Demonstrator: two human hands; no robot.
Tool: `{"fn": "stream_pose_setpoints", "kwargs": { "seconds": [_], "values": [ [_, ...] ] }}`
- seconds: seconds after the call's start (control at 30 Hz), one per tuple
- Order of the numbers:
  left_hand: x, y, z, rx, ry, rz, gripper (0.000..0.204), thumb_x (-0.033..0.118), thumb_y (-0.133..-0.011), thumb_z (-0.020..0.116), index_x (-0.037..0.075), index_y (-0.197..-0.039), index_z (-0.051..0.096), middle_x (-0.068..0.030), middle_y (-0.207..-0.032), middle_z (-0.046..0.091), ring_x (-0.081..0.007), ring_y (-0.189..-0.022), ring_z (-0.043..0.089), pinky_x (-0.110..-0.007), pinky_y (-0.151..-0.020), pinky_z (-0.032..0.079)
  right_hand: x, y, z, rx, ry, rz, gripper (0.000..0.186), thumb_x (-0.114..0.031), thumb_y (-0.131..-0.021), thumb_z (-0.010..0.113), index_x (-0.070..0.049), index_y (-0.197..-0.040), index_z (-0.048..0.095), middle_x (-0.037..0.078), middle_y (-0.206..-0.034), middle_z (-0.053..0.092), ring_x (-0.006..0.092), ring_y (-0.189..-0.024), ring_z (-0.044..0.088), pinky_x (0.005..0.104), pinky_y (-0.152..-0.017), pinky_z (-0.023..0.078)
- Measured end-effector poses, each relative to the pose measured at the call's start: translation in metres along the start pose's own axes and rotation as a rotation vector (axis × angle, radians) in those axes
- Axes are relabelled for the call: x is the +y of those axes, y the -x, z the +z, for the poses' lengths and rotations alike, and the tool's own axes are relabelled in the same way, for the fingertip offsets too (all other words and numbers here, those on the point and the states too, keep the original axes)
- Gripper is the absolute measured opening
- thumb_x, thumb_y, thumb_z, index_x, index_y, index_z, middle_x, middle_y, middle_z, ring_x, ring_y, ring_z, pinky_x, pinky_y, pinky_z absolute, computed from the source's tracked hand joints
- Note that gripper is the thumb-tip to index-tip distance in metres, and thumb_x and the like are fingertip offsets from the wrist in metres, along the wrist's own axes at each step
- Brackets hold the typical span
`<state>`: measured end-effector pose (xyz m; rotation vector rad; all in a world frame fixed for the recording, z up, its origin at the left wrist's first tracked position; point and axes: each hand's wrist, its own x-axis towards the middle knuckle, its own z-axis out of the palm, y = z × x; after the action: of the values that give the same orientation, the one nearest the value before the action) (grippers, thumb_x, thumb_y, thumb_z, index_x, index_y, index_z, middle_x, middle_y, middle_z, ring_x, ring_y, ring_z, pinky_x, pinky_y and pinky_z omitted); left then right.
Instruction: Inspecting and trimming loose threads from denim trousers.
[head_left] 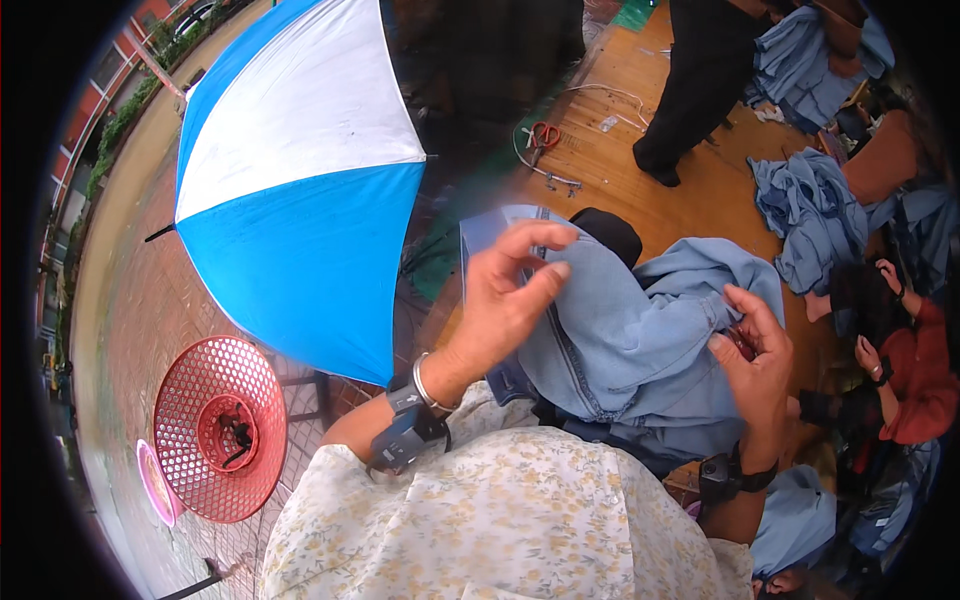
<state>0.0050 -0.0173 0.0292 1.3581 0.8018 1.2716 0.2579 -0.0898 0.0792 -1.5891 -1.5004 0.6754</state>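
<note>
Light-blue denim (pixel 615 355) lies bunched in front of me, with a dark stitched seam. My left hand (pixel 515 295) is raised over its upper left part, fingers curled but apart, with nothing visible between thumb and forefinger. My right hand (pixel 750 355) is at the denim's right side, fingers curled round a small dark reddish object, too hidden to name, against the cloth. Both wrists carry black devices.
A blue-and-white umbrella (pixel 300 270) fills the upper left, above a red basket (pixel 180 430) and pink basin (pixel 148 485). The wooden table (pixel 600 115) bears red-handled scissors (pixel 545 135), dark trousers (pixel 690 80) and denim piles (pixel 800 220). A co-worker (pixel 915 370) in red sits at right.
</note>
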Motion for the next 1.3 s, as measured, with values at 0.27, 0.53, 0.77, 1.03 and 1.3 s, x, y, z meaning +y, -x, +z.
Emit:
{"fn": "stream_pose_setpoints", "kwargs": {
  "seconds": [0.27,0.53,0.77,1.03,1.3],
  "values": [
    [-0.051,0.033,-0.059,0.332,0.252,-0.39,0.029,0.019,-0.081,0.062,0.005,-0.104,0.052,0.0019,-0.088,0.055,-0.0059,-0.077,0.051,-0.02,-0.07,0.042,0.02,-0.003,0.0,0.014,-0.017,-0.098,0.025,0.007,-0.07,0.06,0.003,-0.095,0.058,0.001,-0.088,0.055,0.0069,-0.072,0.048,0.0183,-0.063,0.039],
    [-0.039,-0.005,-0.034,0.208,0.465,-0.5,0.026,0.018,-0.082,0.062,0.006,-0.104,0.054,-0.0022,-0.096,0.059,-0.0118,-0.086,0.057,-0.028,-0.077,0.047,0.046,-0.037,-0.019,-0.124,0.083,-0.068,0.019,0.008,-0.071,0.055,0.003,-0.09,0.056,0.002,-0.084,0.055,0.0063,-0.066,0.048,0.0178,-0.06,0.039],
    [0.012,-0.075,-0.04,0.114,0.597,-0.09,0.012,0.013,-0.085,0.058,0.006,-0.094,0.058,-0.0022,-0.091,0.062,-0.0124,-0.082,0.059,-0.028,-0.077,0.046,0.034,-0.067,-0.078,0.333,-0.106,-0.22,0.006,-0.008,-0.082,0.06,-0.005,-0.08,0.056,-0.005,-0.062,0.047,0.0018,-0.051,0.04,0.0157,-0.048,0.029],
    [0.111,-0.125,-0.027,0.016,0.657,0.341,0.013,0.014,-0.088,0.054,0.003,-0.093,0.056,-0.0032,-0.09,0.061,-0.0122,-0.082,0.058,-0.028,-0.078,0.046,-0.059,-0.073,-0.142,0.674,-0.139,-0.444,0.01,-0.01,-0.083,0.062,-0.003,-0.089,0.059,-0.004,-0.062,0.048,0.0027,-0.053,0.039,0.0164,-0.05,0.027],
    [0.128,-0.141,-0.016,-0.049,0.577,0.322,0.017,0.018,-0.089,0.054,0.002,-0.094,0.057,-0.0033,-0.089,0.061,-0.0101,-0.078,0.058,-0.025,-0.073,0.047,-0.035,-0.083,-0.157,0.643,-0.18,-0.446,0.011,-0.011,-0.082,0.062,-0.004,-0.091,0.059,-0.004,-0.061,0.049,0.0026,-0.051,0.039,0.0165,-0.047,0.025]
  ]
}}
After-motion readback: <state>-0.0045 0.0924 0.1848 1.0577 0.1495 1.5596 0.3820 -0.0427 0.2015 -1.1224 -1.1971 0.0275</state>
